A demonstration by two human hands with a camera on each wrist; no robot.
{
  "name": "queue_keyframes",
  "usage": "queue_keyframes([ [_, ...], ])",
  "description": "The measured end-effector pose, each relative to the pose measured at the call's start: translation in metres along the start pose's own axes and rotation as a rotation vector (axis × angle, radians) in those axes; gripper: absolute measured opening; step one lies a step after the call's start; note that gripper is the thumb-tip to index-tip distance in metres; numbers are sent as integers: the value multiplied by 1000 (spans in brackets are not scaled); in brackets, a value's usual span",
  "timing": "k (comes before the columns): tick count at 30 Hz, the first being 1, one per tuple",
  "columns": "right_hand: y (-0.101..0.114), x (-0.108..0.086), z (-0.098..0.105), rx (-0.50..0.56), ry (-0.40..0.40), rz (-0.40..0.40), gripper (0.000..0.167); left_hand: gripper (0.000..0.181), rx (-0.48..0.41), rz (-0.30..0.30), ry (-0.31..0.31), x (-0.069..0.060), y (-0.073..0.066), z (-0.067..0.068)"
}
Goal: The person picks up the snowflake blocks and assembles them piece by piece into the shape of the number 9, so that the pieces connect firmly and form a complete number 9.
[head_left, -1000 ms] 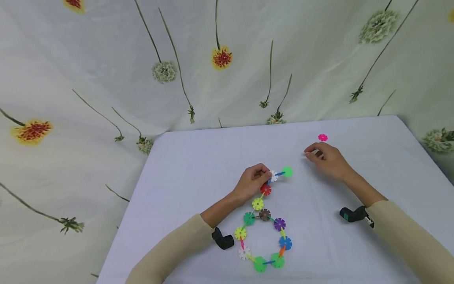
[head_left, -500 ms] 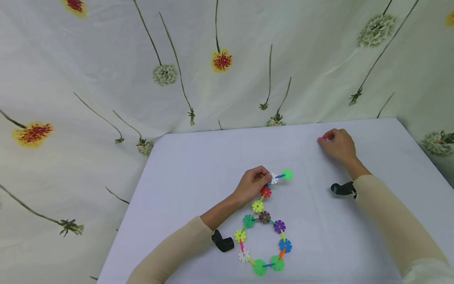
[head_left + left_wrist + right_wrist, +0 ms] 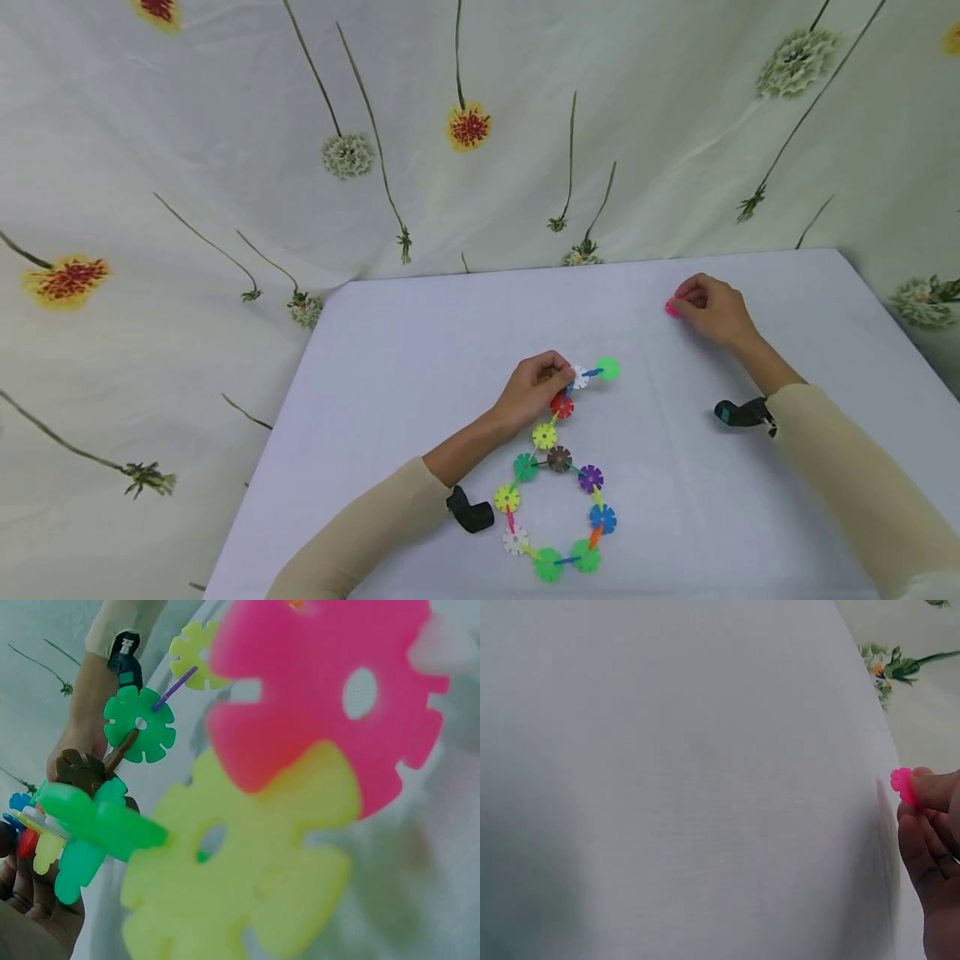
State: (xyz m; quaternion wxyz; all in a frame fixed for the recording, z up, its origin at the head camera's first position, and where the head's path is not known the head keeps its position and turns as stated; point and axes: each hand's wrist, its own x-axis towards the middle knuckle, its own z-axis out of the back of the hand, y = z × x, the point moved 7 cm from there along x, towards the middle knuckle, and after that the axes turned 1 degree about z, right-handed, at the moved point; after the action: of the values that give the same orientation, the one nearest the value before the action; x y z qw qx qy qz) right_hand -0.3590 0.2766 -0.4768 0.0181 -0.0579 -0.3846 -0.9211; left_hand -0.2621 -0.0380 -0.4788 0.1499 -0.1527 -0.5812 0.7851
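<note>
My left hand (image 3: 531, 387) pinches a chain of notched plastic discs near the white disc (image 3: 580, 379) and the red disc (image 3: 562, 407). From there the chain runs down to a ring of multicoloured discs, among them a blue disc (image 3: 604, 518) and a brown disc (image 3: 558, 459). A light green disc (image 3: 608, 368) sits at its upper end. At the far right, my right hand (image 3: 714, 310) holds a pink notched disc (image 3: 672, 307) between thumb and fingers. The same pink disc (image 3: 902, 784) shows in the right wrist view. In the left wrist view, a blurred yellow disc (image 3: 176, 877) is close to the lens.
A white cloth covers the table (image 3: 420, 333), and a flower-patterned curtain (image 3: 525, 183) hangs behind its far edge. Black wrist devices stick out below both sleeves, one at the left wrist (image 3: 471, 510) and another at the right (image 3: 741, 413).
My right hand has reached out to the far right, picked up the pink disc from the tabletop and drawn it slightly nearer. The left hand and the chain stay almost still.
</note>
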Motion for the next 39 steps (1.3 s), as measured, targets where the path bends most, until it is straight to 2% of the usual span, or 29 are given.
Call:
queue_keyframes([
  [4, 16, -20, -5, 77, 49, 87, 20, 22, 6, 6, -2, 1, 2, 1],
  [8, 37, -44, -14, 136, 121, 164, 21, 21, 0, 18, -11, 2, 3, 5],
  [13, 57, -67, -19, 182, 136, 223, 23, 22, 3, 12, -19, 4, 1, 7],
  [20, 84, -89, -26, 264, 149, 366, 17, 21, -8, 24, -23, 4, 3, 8],
  [25, 92, -97, -30, 256, 142, 423, 15, 21, -13, 33, -28, 4, 6, 7],
  [30, 96, -101, -31, 194, 104, 490, 19, 20, -5, 42, -33, 4, 8, 9],
  [34, 97, -101, -34, 177, 78, 497, 22, 21, -1, 36, -31, 3, 7, 9],
  [39, 98, -101, -40, 183, 94, 495, 22, 20, -5, 46, -35, 2, 10, 7],
])
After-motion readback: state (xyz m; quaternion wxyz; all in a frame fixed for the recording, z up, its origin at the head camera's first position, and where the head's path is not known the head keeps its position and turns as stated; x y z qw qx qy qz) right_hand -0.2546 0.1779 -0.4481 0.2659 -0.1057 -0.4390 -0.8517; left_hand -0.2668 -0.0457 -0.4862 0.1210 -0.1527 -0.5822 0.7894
